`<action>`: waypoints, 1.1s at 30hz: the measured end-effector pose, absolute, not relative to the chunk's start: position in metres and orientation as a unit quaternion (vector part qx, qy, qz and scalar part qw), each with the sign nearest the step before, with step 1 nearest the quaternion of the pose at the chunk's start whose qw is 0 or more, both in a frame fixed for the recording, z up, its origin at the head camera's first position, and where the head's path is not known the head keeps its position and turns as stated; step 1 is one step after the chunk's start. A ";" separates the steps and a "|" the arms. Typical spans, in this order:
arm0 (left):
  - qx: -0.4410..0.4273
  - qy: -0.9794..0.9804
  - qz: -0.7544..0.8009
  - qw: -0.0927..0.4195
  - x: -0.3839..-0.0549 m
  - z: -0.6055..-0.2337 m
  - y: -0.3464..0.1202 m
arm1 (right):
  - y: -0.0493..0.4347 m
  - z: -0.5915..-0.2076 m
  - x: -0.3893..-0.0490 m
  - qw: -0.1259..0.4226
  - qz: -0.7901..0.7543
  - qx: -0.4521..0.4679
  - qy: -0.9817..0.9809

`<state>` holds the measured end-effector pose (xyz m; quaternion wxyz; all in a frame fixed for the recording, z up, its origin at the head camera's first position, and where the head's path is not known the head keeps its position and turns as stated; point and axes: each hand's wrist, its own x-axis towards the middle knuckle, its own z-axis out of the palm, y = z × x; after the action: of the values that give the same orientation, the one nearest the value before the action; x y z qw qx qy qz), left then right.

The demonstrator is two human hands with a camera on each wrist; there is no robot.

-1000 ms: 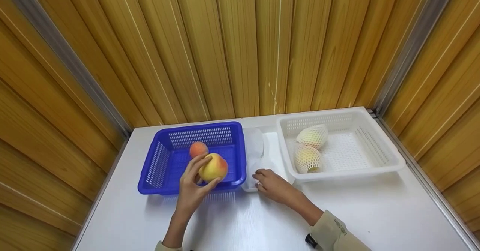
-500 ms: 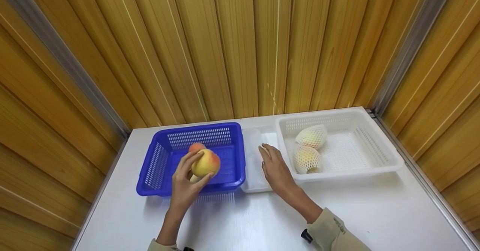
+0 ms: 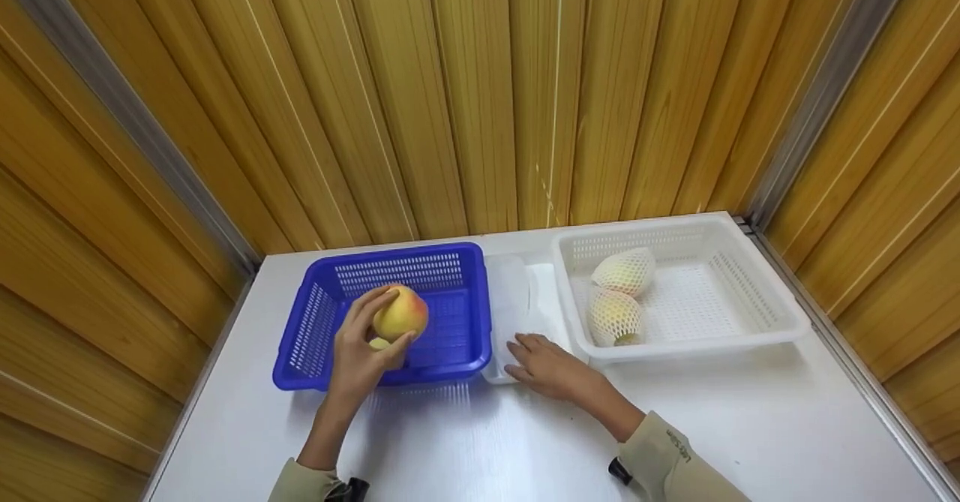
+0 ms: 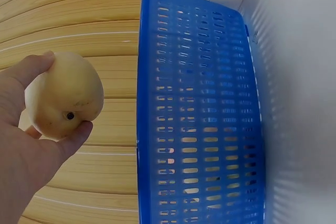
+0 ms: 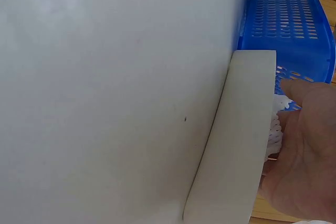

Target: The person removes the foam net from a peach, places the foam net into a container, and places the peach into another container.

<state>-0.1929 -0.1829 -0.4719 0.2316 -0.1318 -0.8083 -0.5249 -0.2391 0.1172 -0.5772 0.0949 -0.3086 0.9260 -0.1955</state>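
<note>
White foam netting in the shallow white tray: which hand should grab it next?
Probably the right hand: it is over the tray, close to the netting, while the left hand grips a round yellow-red peach.

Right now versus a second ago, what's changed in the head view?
Left hand, still gripping its peach, moved left over the blue basket. Right hand reached farther over the white tray, then returned near its front. The white basket and its two net-wrapped peaches stayed put.
</note>
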 end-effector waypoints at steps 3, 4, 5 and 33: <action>-0.120 -0.817 -0.519 0.219 -0.202 -0.477 -0.185 | 0.119 -0.573 -0.238 0.121 -0.190 -0.303 0.926; -0.116 -0.820 -0.517 0.218 -0.205 -0.481 -0.187 | 0.118 -0.573 -0.238 0.122 -0.186 -0.305 0.926; -0.113 -0.822 -0.515 0.217 -0.208 -0.485 -0.189 | 0.118 -0.573 -0.238 0.119 -0.182 -0.308 0.926; -0.140 -0.859 -0.445 0.210 -0.231 -0.489 -0.214 | 0.109 -0.536 -0.226 -0.072 -0.268 -0.335 0.900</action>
<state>-0.2306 -0.2135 -0.4894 0.2097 -0.1398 -0.8595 -0.4447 -0.2259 0.1088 -0.5357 -0.0723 -0.3354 0.9003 -0.2679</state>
